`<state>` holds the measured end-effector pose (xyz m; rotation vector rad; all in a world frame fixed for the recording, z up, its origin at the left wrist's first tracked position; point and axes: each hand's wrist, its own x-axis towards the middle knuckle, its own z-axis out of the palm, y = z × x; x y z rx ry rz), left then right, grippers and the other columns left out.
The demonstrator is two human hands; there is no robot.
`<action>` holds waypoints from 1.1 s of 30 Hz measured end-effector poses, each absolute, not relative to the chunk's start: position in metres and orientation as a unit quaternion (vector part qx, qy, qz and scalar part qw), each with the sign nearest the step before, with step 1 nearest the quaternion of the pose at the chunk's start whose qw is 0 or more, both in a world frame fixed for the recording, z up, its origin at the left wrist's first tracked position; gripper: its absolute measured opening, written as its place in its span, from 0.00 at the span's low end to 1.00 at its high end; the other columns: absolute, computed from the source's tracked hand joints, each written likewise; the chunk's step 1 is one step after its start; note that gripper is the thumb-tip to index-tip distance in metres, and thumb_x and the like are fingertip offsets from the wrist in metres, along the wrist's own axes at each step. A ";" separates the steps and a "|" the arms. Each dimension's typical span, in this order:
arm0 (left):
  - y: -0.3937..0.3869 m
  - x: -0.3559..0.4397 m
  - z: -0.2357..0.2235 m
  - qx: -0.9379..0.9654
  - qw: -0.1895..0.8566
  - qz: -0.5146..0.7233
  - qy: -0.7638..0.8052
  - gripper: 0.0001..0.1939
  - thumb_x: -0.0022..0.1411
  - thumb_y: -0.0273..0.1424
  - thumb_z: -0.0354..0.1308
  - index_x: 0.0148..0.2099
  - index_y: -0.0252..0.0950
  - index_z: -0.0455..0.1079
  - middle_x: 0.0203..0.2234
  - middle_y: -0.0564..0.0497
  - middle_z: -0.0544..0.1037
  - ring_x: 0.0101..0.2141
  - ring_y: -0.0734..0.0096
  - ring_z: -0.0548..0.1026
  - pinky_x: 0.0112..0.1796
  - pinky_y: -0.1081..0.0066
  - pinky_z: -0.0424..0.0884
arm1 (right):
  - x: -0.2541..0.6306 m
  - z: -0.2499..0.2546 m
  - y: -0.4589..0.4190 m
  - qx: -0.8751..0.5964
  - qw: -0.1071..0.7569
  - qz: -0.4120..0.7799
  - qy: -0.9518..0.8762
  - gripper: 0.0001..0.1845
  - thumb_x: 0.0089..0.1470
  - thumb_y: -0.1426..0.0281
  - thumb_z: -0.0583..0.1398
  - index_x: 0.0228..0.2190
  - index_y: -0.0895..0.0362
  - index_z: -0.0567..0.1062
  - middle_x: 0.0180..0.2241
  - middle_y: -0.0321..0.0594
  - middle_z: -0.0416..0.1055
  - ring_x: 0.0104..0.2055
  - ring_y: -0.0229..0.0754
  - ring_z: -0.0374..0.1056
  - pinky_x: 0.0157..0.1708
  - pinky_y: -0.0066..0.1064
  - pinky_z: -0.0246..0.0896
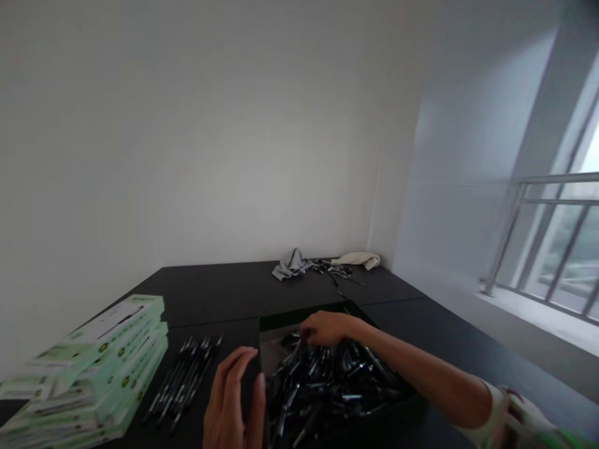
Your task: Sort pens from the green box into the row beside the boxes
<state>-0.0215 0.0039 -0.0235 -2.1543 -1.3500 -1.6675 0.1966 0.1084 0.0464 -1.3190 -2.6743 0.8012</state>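
Right fingers (309,333) apparently dip into pens (327,380)

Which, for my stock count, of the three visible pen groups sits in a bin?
The pens under the right hand; the row and far heap lie on the table.

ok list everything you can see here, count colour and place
flat cardboard boxes: several, green-white, stacked left
slim plastic pens: several, black, beside boxes
rectangular bin: one, blackish, front centre
loose pens: many, black, inside bin
crumpled cloth: one, grey, table back
bunched cloth: one, cream, back right
scattered pens: many, black, between cloths
table: one, black, below
walls: two, pale, behind/right
window railing: one, metallic, right
left hand: one, beside bin
right hand: one, over bin
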 end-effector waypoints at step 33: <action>0.063 0.009 -0.001 -0.744 -0.109 -0.459 -0.473 0.13 0.63 0.40 0.47 0.45 0.41 0.67 0.41 0.49 0.76 0.44 0.61 0.74 0.46 0.60 0.69 | 0.211 0.037 0.107 -0.407 0.286 0.257 -0.828 0.17 0.62 0.70 0.44 0.32 0.60 0.70 0.27 0.38 0.73 0.29 0.36 0.70 0.29 0.24 0.61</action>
